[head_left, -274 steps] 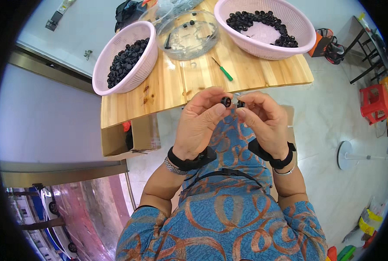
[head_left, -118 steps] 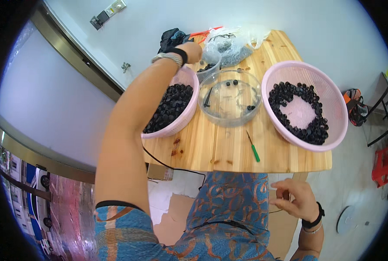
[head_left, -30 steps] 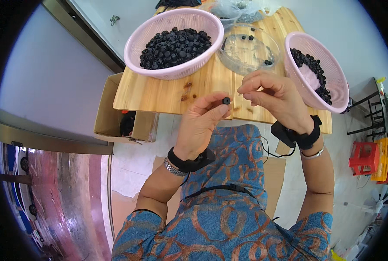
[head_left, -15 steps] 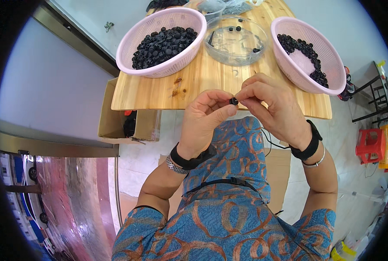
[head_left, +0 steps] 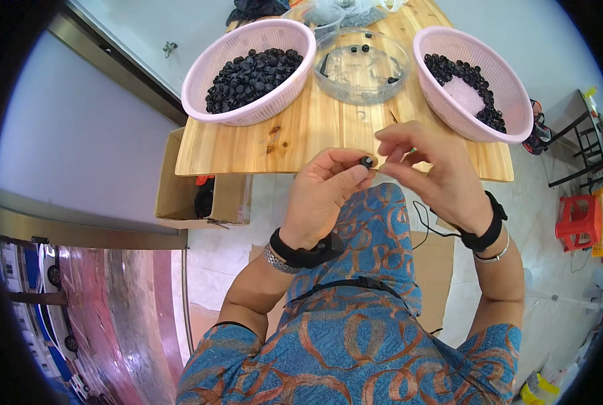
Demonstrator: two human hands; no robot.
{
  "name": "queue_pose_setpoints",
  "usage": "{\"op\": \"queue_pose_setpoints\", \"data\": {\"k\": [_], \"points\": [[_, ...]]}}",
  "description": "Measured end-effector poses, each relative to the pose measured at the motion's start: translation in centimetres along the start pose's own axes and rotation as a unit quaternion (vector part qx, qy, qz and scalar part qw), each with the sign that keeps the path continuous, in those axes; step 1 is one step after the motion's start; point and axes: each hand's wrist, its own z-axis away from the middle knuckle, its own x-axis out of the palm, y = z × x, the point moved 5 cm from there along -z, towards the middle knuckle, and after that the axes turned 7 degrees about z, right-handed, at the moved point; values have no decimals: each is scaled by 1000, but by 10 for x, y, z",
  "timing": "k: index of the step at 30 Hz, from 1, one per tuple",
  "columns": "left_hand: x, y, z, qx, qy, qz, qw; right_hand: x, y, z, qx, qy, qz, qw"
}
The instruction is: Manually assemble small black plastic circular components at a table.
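Observation:
Over the table's near edge, my left hand [head_left: 325, 192] pinches a small black round cap [head_left: 366, 162] between thumb and fingertips. A pale spot shows on the cap's face. Just to its right is my right hand [head_left: 436, 169], its fingers loosely bent and apart, the thumb tip close to the cap. I make out nothing in the right fingers. At the far left of the table, a pink basket [head_left: 193, 101] holds a heap of black caps [head_left: 254, 77]. Another pink basket [head_left: 514, 101], at the right, holds fewer small black ring-like pieces [head_left: 474, 84].
Between the baskets stands a clear round tray [head_left: 362, 96] with a few black pieces. Clear plastic bags [head_left: 362, 12] lie behind it on the wooden table [head_left: 234, 152]. A cardboard box [head_left: 230, 202] sits below left; a red stool [head_left: 578, 223] stands right.
My right hand has drawn back to the right from the cap and its fingers have spread. The left hand still holds the cap, now turned to show a pale spot.

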Motion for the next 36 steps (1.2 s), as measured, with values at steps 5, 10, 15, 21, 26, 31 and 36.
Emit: {"op": "queue_pose_setpoints", "data": {"k": [5,10,15,21,26,31,36], "points": [[2,-10,-7,-63,18,108,992,-12,24,15,55,63,-77,994],[19,-31,-15,-120,12,151,981,1,42,35,58,166,-190,966],[43,-48,-25,-90,-53,112,988,6,59,53,36,263,-235,935],[69,-62,-31,-68,-63,35,995,-14,69,74,1,347,-167,923],[83,-78,-34,-67,-70,8,995,-23,84,91,13,344,-256,903],[102,-91,-41,-38,-84,-40,995,-29,99,109,15,360,-358,862],[113,-99,-40,-25,-107,-88,990,-37,104,118,-4,369,-359,857]]}}
